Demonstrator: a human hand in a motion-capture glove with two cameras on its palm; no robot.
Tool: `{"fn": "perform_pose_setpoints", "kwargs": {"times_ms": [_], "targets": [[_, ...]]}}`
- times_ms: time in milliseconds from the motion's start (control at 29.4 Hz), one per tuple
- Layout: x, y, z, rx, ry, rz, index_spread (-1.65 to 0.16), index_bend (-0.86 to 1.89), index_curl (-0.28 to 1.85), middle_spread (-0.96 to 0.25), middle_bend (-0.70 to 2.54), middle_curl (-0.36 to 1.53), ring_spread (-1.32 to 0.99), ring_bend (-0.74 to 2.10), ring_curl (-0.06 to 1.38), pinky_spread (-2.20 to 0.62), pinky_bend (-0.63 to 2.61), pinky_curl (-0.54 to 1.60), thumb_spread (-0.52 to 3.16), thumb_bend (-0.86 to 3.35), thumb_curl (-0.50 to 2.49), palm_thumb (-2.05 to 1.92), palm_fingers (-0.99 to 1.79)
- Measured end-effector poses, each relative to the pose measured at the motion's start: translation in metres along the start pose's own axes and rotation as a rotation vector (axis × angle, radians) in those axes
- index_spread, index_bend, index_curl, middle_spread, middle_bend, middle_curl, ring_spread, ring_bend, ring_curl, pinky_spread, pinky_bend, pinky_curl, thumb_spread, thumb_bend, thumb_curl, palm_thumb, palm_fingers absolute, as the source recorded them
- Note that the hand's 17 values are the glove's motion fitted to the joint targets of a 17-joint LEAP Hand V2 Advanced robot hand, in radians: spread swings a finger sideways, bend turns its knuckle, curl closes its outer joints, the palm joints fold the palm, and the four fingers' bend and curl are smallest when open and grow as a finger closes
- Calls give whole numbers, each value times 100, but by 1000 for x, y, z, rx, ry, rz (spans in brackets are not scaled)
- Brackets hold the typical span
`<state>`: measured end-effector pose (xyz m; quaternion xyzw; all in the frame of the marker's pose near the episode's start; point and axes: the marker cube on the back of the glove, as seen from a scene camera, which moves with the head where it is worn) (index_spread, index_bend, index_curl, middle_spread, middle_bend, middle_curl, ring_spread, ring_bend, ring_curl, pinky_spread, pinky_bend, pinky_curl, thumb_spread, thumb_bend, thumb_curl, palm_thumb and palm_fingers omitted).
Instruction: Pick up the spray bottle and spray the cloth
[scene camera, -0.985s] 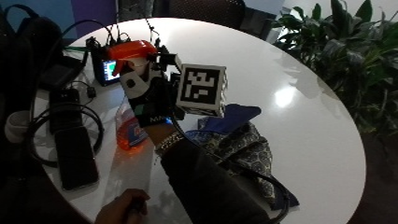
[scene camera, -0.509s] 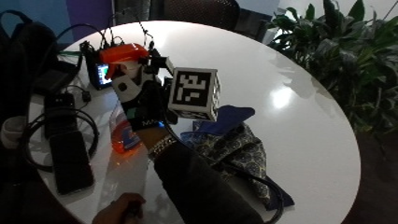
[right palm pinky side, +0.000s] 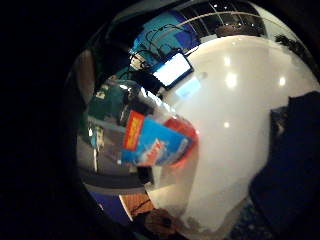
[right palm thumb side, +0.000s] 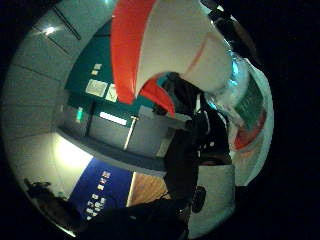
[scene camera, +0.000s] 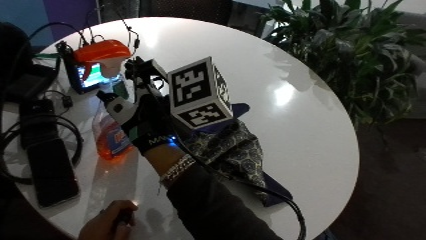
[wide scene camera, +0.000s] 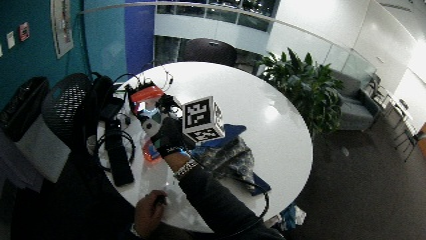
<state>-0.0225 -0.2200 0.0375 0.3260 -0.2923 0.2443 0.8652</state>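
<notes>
Lifted higher than a second ago, the bottle now hangs clear of the bench, the gloved right hand wrapped round its neck, just beside the cloth. Pickup looks done; next it needs the nozzle turned toward the cloth and the trigger squeezed. Only the little-finger view shows the bottle's label; only the outside view shows the cloth's pattern.

Spray bottle: clear plastic with a glossy orange plastic trigger head and a printed paper label. Cloth: soft, matt patterned fabric. Table: smooth, glossy white top reflecting lights. Right hand: matt black fabric glove.
</notes>
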Motion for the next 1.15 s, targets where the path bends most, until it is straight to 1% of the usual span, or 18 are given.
{"fn": "perform_pose_setpoints", "kwargs": {"times_ms": [238, 442, 543, 713, 917, 1155], "targets": [[4, 34, -17, -253, 335, -82, -31, 10, 42, -9, 25, 41, -8, 47, 36, 16, 39, 36, 97, -2, 62, 94, 61], [5, 68, -49, -371, 563, -125, -35, 18, 40, -6, 24, 40, -6, 35, 33, 19, 35, 36, 102, -3, 59, 90, 54], [2, 78, -64, -384, 646, -132, -35, 19, 41, -4, 19, 39, -5, 29, 32, 20, 36, 36, 104, -4, 56, 86, 46], [-1, 95, -88, -378, 735, -112, -37, 18, 40, -4, 16, 37, -4, 24, 30, 22, 32, 35, 106, -5, 51, 80, 41], [6, 111, -101, -378, 774, -63, -38, 18, 39, -3, 16, 34, -3, 23, 29, 23, 30, 34, 109, -3, 48, 78, 40], [20, 113, -105, -379, 798, -31, -39, 17, 37, -2, 16, 33, -3, 22, 29, 24, 29, 34, 110, -2, 44, 77, 39]]}}
